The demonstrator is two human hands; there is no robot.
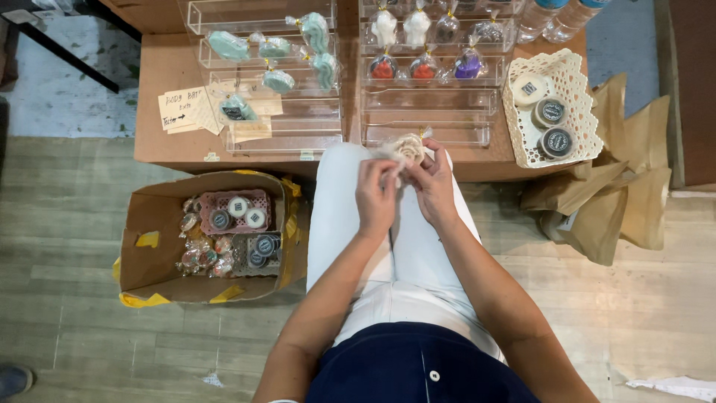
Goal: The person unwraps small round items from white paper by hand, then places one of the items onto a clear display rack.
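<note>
At the bottom centre of the frame sit a dark blue top and pale trousers, with both forearms reaching up toward the middle. Just above the knees the left hand (375, 195) and the right hand (432, 186) meet, fingers curled and pinched together on a cream rose-shaped item in clear wrap (406, 148), which sits at the fingertips, just in front of the table edge at the centre of the picture. The left fingers grip the wrap on its lower left side; the right fingers close on it from the right.

Left of the legs, on the wooden floor, stands an open cardboard box (153, 216) holding a pink basket (233, 198) with small round tins, a grey basket (257, 250) with more tins, and a heap of wrapped pieces. At the right, brown paper bags (611, 201) lean by the table's corner.

Further up, the brown table (160, 112) carries two clear acrylic tiered stands. The left stand (283, 134) has pale green wrapped pieces, with handwritten paper cards (186, 108) beside it. The right stand (425, 112) holds red, purple and white wrapped pieces. Right of it is a white lace-pattern basket (578, 82) with round tins. At the top right edge stand two clear bottles (563, 16).
</note>
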